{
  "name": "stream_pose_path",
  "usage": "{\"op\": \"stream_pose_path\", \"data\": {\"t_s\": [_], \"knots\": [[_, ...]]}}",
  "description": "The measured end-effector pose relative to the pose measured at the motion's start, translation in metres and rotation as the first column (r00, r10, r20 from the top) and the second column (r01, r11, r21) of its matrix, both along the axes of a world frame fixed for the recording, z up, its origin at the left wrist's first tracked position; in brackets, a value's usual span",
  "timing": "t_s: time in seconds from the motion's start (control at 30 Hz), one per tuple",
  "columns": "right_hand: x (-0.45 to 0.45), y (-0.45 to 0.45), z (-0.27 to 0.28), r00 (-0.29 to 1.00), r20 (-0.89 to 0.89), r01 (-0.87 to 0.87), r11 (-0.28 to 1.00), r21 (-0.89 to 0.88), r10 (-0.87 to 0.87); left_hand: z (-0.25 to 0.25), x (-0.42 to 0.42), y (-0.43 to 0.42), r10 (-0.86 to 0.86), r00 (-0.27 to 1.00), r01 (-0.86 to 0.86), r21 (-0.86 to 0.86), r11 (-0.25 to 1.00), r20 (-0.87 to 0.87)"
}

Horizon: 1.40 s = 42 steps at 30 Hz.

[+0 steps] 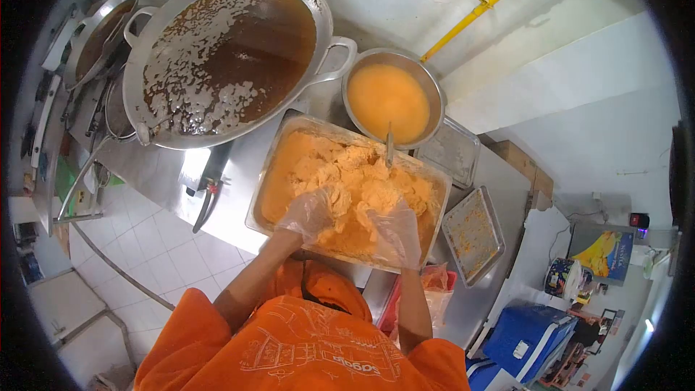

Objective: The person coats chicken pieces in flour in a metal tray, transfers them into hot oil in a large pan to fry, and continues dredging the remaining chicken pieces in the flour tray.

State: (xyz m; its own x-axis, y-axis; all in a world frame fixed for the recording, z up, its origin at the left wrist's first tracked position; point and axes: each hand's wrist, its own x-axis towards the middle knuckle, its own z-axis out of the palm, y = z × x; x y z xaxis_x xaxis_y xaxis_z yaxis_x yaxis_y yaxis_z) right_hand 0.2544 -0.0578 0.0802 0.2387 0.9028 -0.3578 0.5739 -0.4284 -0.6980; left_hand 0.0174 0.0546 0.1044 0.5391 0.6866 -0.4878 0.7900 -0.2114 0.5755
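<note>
My gloved left grip point(308, 217) comes in with the forearm slanting inward, fingers against the floury pieces point(347, 163) in the metal tray point(268, 171); I can't tell whether it is closed. These should be soft and fairly light, their coating easily rubbed off, so I'd cup them loosely underneath. My right grip point(397, 233) curls round a coated piece point(379, 197), forearm nearly straight ahead.

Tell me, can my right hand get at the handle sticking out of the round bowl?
Probably yes: the handle leans over the rim of the bowl toward your right hand, and only floury food lies between them, which the hand could likely pass over.
</note>
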Motion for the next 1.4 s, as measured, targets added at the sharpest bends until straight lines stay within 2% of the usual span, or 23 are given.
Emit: {"op": "stream_pose_path", "data": {"t_s": [0.03,0.07,0.1,0.17,0.23,0.27,0.3,0.37,0.43,0.53,0.6,0.67,0.73,0.8,0.83,0.87,0.93,1.03,1.07,1.13,1.23,1.33,1.4], "knots": [[0.006,-0.006,-0.01,0.996,-0.072,0.061,0.994,0.094,-0.055,-0.007,-0.002,-0.003,0.033,0.998,-0.035,0.046,0.998,0.044],[0.012,-0.012,-0.02,0.985,-0.148,0.12,0.975,0.184,-0.094,-0.024,-0.003,-0.003,-0.071,0.997,0.071,0.077,0.994,-0.005],[0.023,-0.013,-0.042,0.996,-0.047,0.088,0.968,0.236,-0.079,-0.045,-0.003,0.002,-0.172,0.983,0.177,0.106,0.978,-0.057],[0.027,-0.015,-0.069,0.974,0.173,0.076,0.927,0.368,-0.149,-0.053,-0.006,0.008,-0.17,0.984,0.173,0.071,0.982,-0.047],[0.02,-0.012,-0.064,0.887,0.4,0.04,0.9,0.434,-0.232,-0.046,-0.009,0.013,0.046,0.997,-0.042,-0.055,0.998,0.065],[0.017,-0.011,-0.061,0.827,0.514,-0.003,0.913,0.409,-0.227,-0.049,-0.008,0.011,0.043,0.992,-0.051,0.066,0.997,0.119],[0.006,-0.009,-0.025,0.765,0.635,-0.076,0.964,0.253,-0.107,-0.062,-0.006,0.003,0.032,0.985,-0.064,0.184,0.981,0.171],[-0.013,-0.013,-0.012,0.721,0.692,-0.126,0.989,0.083,0.033,-0.095,-0.004,-0.015,-0.008,0.972,-0.097,0.429,0.898,0.236],[-0.036,-0.019,-0.033,0.758,0.652,-0.11,0.988,0.105,0.015,-0.123,-0.005,-0.028,-0.049,0.964,-0.143,0.668,0.73,0.26],[-0.055,-0.007,-0.053,0.709,0.695,-0.023,0.981,0.192,-0.119,-0.128,-0.01,-0.03,0.039,0.949,-0.187,0.46,0.868,0.312],[-0.045,0.01,-0.06,0.582,0.809,-0.179,0.959,0.222,-0.079,-0.109,-0.013,-0.024,0.129,0.935,-0.23,0.287,0.93,0.331],[-0.038,0.024,-0.064,0.496,0.867,-0.287,0.952,0.108,0.051,-0.091,-0.011,-0.013,0.203,0.923,-0.26,0.14,0.956,0.326],[-0.039,0.03,-0.062,0.462,0.84,-0.339,0.932,-0.129,0.284,-0.086,-0.009,-0.008,0.256,0.919,-0.275,0.024,0.961,0.3],[-0.037,0.033,-0.043,0.556,0.777,-0.29,0.945,-0.152,0.295,-0.114,-0.011,-0.007,0.057,0.973,-0.128,0.317,0.94,0.225],[-0.033,0.034,-0.034,0.596,0.743,-0.273,0.947,-0.168,0.304,-0.111,-0.012,-0.006,0.019,0.978,-0.092,0.348,0.933,0.208],[-0.027,0.03,-0.036,0.732,0.667,-0.227,0.973,0.046,0.139,-0.109,-0.013,-0.005,-0.019,0.982,-0.056,0.379,0.924,0.189],[-0.013,0.01,-0.053,0.918,0.37,-0.03,0.905,0.425,-0.143,-0.073,-0.017,-0.003,-0.007,0.975,-0.064,0.312,0.948,0.222],[0.009,-0.011,-0.085,0.93,0.139,0.291,0.911,0.291,-0.341,-0.086,-0.011,-0.005,0.017,0.977,-0.104,0.404,0.909,0.214],[0.011,-0.018,-0.095,0.937,0.1,0.288,0.902,0.322,-0.335,-0.089,-0.008,-0.004,0.039,0.981,-0.115,0.404,0.908,0.19],[0.001,-0.025,-0.101,0.946,0.017,0.292,0.874,0.388,-0.323,-0.086,0.006,0.001,0.114,0.991,-0.128,0.236,0.963,0.074],[-0.02,-0.01,-0.103,0.85,0.503,-0.092,0.894,0.439,-0.159,-0.091,0.011,-0.01,0.11,0.969,-0.17,0.277,0.946,0.221],[-0.026,-0.01,-0.12,0.698,0.715,-0.14,0.972,0.188,-0.038,-0.11,0.018,-0.015,0.106,0.964,-0.19,0.349,0.918,0.246],[-0.021,-0.009,-0.148,0.668,0.741,-0.257,0.914,0.314,-0.066,-0.105,0.016,-0.02,0.131,0.946,-0.261,0.46,0.849,0.295]]}}
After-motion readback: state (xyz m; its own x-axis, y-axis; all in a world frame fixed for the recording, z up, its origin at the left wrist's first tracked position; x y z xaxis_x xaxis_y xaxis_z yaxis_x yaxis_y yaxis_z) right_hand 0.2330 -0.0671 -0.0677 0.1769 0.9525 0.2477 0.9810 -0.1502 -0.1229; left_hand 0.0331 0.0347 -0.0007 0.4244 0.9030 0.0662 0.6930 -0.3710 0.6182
